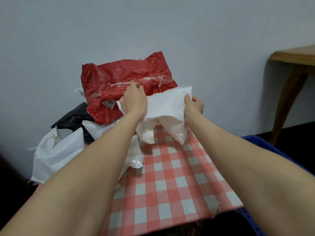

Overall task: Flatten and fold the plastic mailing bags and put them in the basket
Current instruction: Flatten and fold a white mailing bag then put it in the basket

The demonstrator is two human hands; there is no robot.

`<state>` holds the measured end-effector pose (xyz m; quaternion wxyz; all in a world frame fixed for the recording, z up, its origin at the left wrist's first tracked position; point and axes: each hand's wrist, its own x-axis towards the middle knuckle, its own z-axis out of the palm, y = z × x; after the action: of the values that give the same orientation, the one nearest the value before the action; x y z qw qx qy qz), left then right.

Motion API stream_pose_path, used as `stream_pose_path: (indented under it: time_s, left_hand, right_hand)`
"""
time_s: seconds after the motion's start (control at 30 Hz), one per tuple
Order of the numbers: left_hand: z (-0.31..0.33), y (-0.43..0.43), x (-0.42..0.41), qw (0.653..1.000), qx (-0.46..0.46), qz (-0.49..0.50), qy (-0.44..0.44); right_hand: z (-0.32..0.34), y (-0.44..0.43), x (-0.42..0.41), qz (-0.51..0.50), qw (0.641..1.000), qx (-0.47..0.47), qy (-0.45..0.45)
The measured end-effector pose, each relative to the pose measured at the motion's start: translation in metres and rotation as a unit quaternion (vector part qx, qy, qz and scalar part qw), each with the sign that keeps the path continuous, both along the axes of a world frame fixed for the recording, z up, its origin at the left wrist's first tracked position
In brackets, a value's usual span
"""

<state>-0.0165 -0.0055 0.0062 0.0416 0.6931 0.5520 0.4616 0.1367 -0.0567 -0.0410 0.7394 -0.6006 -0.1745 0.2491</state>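
Head view: both hands (134, 101) hold white bag (166, 106).

white crumpled plastic mailing bag (166, 106): gripped at its ends by left hand (134, 101) and right hand (194, 108), above checked tabletop (170, 176) far edge, lower corners drooping | red crinkled plastic mailing bag (119, 77): taped, labelled, tops far-left pile | black plastic mailing bag (75, 116): crumpled beneath | white plastic mailing bags (56, 150): slumped over left edge | blue plastic basket (263, 143): beside right edge, mostly hidden

Both hands (134, 101) (194, 108) outstretched, curled tight.
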Motion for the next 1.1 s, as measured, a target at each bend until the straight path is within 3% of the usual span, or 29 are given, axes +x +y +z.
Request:
stream_pose_path:
  time_s: [0.1,0.23,0.3,0.37,0.43,0.6,0.8,0.93,1.1]
  left_hand:
    - [0.009,-0.014,-0.001,0.999,-0.004,0.026,-0.019]
    - [0.012,-0.026,-0.003,0.986,-0.132,0.024,-0.096]
    - [0.004,-0.030,-0.003,0.963,-0.229,-0.040,-0.140]
    - [-0.006,-0.047,-0.001,0.913,-0.330,-0.153,-0.184]
    - [-0.016,-0.064,0.006,0.880,-0.388,-0.220,-0.163]
    - [-0.031,-0.070,0.034,0.896,-0.359,-0.218,-0.148]
    - [-0.034,-0.064,0.046,0.952,-0.252,-0.146,-0.098]
    - [-0.033,-0.058,0.030,0.974,-0.179,-0.138,-0.008]
    - [-0.025,-0.055,0.018,0.978,-0.123,-0.125,0.112]
  right_hand:
    - [0.005,-0.017,0.012,-0.039,0.999,-0.006,0.014]
    - [0.006,-0.047,0.031,-0.087,0.995,-0.039,0.029]
    - [0.005,-0.064,0.040,-0.100,0.993,-0.048,0.048]
    - [0.005,-0.078,0.046,-0.111,0.990,-0.061,0.069]
    - [0.005,-0.088,0.050,-0.112,0.988,-0.074,0.078]
    - [0.002,-0.105,0.057,-0.123,0.985,-0.113,0.043]
    - [-0.006,-0.110,0.059,-0.121,0.985,-0.123,0.001]
    - [-0.012,-0.113,0.069,-0.110,0.981,-0.151,-0.048]
    - [-0.021,-0.106,0.073,-0.095,0.981,-0.156,-0.067]
